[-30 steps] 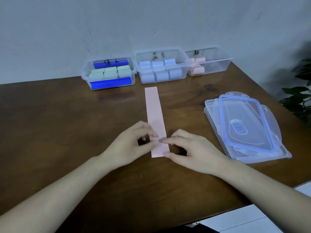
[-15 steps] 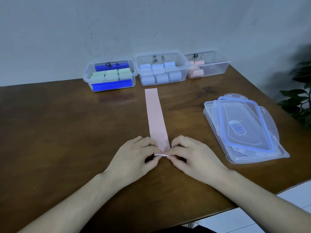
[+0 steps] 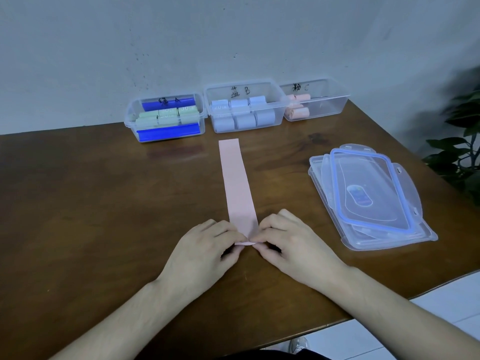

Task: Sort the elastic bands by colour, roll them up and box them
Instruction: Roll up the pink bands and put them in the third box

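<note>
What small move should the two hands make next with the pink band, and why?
Probably roll the pinched end forward, away from the body. The left hand and right hand pinch the near end of the pink band, only just curled, while the rest lies flat toward the boxes.

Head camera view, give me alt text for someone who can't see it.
Two bare hands, left hand and right hand, pinch the near end of a long pink elastic band lying flat on a brown wooden table. Three clear plastic boxes of rolled bands line the far edge; stacked clear lids lie right.
</note>
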Demonstrator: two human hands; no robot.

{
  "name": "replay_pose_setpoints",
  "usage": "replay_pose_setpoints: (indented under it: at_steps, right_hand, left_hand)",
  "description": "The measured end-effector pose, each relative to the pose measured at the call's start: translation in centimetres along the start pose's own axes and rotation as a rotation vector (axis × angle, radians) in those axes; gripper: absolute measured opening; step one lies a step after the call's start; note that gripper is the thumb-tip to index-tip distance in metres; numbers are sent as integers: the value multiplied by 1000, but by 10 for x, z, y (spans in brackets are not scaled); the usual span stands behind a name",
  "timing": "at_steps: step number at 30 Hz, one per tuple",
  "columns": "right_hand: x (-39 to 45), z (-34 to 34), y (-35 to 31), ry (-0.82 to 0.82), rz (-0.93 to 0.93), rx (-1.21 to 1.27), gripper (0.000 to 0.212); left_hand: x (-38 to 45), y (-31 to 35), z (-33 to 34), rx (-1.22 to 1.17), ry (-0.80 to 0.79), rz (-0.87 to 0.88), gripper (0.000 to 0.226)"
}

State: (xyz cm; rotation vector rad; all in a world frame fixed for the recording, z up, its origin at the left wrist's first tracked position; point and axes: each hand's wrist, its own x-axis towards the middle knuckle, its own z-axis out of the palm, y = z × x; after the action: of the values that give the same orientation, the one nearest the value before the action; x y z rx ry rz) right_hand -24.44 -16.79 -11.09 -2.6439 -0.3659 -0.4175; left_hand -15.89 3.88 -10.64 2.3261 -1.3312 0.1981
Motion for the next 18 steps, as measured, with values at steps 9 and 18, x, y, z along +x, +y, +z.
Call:
replay_pose_setpoints:
  at_steps: [9, 18]
  right_hand:
    - [-5, 0, -2, -22, -38, 47, 15]
    - [-1, -3, -1, -76, 138, 239, 20]
  left_hand:
    - [-8, 5, 1, -53, -20, 2, 21]
    - [-6, 9, -6, -177, -46, -191, 18]
